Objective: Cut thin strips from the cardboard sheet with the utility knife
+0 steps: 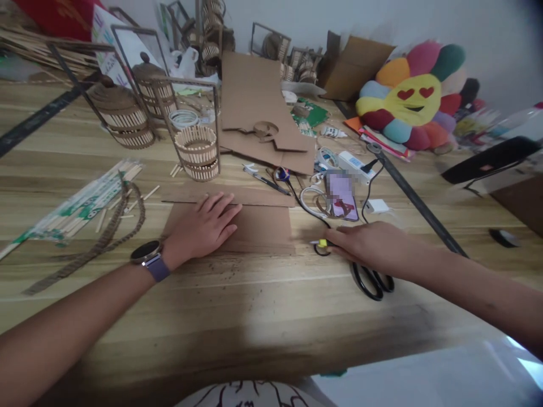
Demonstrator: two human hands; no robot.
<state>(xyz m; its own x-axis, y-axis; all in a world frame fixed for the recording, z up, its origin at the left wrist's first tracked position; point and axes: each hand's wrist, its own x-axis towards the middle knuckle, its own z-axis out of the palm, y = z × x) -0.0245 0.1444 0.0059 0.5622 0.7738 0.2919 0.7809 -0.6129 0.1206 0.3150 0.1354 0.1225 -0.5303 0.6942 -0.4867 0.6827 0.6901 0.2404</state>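
My left hand (206, 223) lies flat with spread fingers on a brown cardboard piece (263, 226). Under its fingertips is a narrower cardboard strip (258, 196), which runs along the far edge of that piece. To the right of the cardboard, my right hand (360, 244) is closed around a yellow utility knife (323, 243). Only its yellow front and a thin pale tip, pointing left, show; the palm hides the rest. Black-handled scissors (368, 285) lie on the table just below my right hand, their blades hidden.
Beyond my left hand stands a small stick-sided basket (197, 152) with a tall handle. Bagged sticks (85, 203) and curled cardboard strips (106, 240) lie left. A phone (348, 211), power strip (358, 168) and cords are at right. Cut cardboard (252, 90) lies behind.
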